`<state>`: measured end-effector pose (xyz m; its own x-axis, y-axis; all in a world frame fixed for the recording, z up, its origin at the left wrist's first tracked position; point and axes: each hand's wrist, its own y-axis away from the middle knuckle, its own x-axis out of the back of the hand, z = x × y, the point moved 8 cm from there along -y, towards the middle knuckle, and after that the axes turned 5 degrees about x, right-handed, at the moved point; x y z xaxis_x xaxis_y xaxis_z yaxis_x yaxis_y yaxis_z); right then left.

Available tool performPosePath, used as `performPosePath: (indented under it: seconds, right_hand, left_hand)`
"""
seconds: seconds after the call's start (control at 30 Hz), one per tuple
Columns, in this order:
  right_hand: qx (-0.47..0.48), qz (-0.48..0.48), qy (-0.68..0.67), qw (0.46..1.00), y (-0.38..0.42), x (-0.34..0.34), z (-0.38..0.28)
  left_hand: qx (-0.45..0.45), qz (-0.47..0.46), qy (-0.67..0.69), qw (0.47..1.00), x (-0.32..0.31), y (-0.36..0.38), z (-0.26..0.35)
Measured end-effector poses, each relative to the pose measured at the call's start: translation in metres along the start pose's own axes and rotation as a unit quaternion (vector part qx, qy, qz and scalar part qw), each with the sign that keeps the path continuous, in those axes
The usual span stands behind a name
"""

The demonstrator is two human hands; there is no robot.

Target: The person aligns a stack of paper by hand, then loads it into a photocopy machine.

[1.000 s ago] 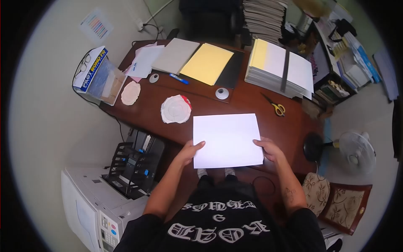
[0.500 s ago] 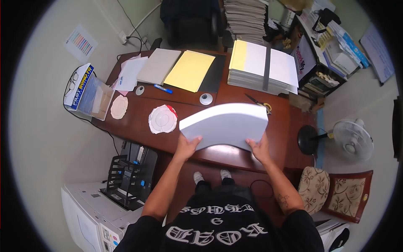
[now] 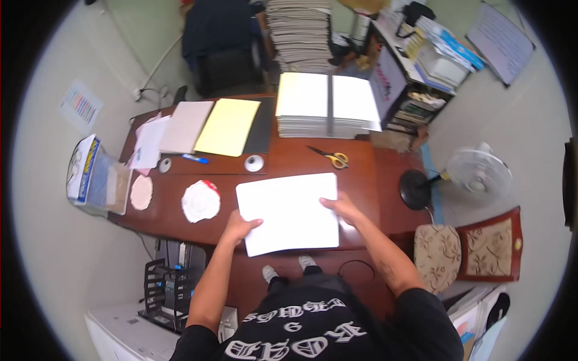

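Observation:
A thick stack of white paper [image 3: 289,210] is held flat over the front edge of the desk. My left hand [image 3: 238,228] grips its left edge, thumb on top and fingers hidden beneath. On the right edge, my right hand [image 3: 343,208] holds it the same way. Left of the stack lies a round white paper piece with a red patch [image 3: 201,201]. Scissors with yellow handles [image 3: 336,159] rest beyond the stack's right corner. Farther back sits a tall paper pile with a dark band [image 3: 328,108], and a yellow sheet [image 3: 229,127] lies to its left.
The brown desk [image 3: 361,225] spans the middle. At the right stand a fan [image 3: 478,174] and a patterned chair [image 3: 438,257]. A printer [image 3: 135,337] is at the lower left, a black rack [image 3: 165,292] beside it. Stacked papers [image 3: 299,33] rise behind the desk.
The stack, earlier curved upward between both hands, now lies flatter with its top face showing, lower and nearer my body. Both hands still hold its sides. The camera view has shifted.

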<state>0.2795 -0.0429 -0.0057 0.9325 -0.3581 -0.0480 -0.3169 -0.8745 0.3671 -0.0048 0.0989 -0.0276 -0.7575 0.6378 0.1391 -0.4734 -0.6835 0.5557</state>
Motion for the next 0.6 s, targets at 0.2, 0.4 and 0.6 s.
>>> performPosePath:
  seconds: [0.2,0.4,0.6]
  right_hand:
    - [0.203,0.029,0.383,0.901,-0.005,-0.019,0.026]
    - [-0.001,-0.029,0.244,0.969,-0.028,-0.012,0.044]
    - [0.223,-0.017,0.403,0.888,-0.006,-0.016,0.007]
  left_hand:
    - [0.19,-0.082,0.301,0.931,-0.013,-0.014,-0.048]
    - [-0.027,0.11,-0.122,0.986,-0.006,-0.011,-0.044]
    - [-0.085,0.052,0.043,0.994,-0.013,-0.008,-0.029]
